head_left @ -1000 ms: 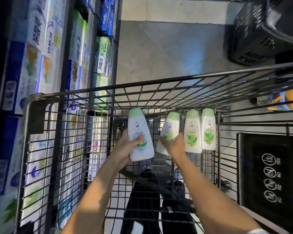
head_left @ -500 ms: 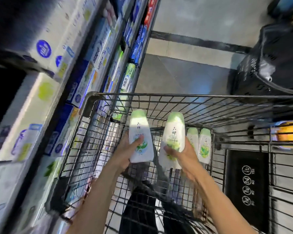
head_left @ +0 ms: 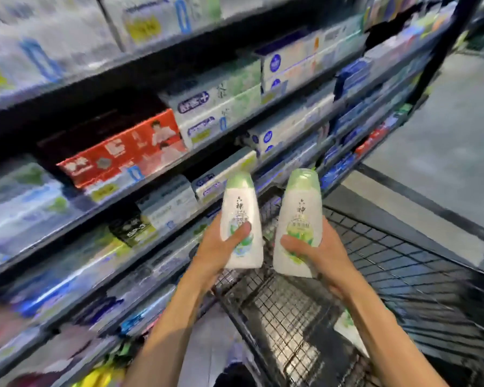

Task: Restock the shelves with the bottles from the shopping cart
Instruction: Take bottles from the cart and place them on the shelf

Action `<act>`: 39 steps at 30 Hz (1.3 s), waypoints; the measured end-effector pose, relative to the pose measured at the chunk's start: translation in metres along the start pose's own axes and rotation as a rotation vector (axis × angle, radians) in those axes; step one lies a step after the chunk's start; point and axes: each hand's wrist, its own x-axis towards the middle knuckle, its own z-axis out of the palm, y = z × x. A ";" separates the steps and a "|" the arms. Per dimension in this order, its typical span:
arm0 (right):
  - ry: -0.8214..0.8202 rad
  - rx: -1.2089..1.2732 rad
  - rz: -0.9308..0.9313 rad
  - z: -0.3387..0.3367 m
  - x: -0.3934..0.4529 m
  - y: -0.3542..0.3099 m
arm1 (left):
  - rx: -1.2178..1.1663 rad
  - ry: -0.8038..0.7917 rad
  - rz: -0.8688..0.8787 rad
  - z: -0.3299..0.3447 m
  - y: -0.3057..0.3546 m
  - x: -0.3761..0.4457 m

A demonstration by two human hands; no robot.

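Two bottles, one [head_left: 242, 224] gripped by the left hand [head_left: 218, 247] and one [head_left: 299, 224] by the right hand [head_left: 319, 252], are held upright mid-frame above the cart [head_left: 403, 261], probably ready for the shelves [head_left: 151, 174] at left.

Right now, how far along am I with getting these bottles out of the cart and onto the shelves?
Early stage. Done: two bottles are lifted clear of the shopping cart. In hand: the left hand grips one white bottle and the right hand grips the other bottle, both upright in front of the shelves. Left: neither is shelved yet, and another green-and-white item shows low in the cart.
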 end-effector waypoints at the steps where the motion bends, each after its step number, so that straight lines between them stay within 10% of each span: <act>1: -0.047 -0.026 -0.036 0.013 -0.001 -0.015 | -0.004 0.036 0.052 -0.011 0.014 -0.013; 20: -0.580 0.060 -0.577 0.368 -0.115 -0.224 | 0.214 0.716 0.751 -0.293 0.193 -0.310; 39: -0.817 0.413 -0.846 0.654 -0.259 -0.379 | 0.177 0.801 1.042 -0.541 0.338 -0.516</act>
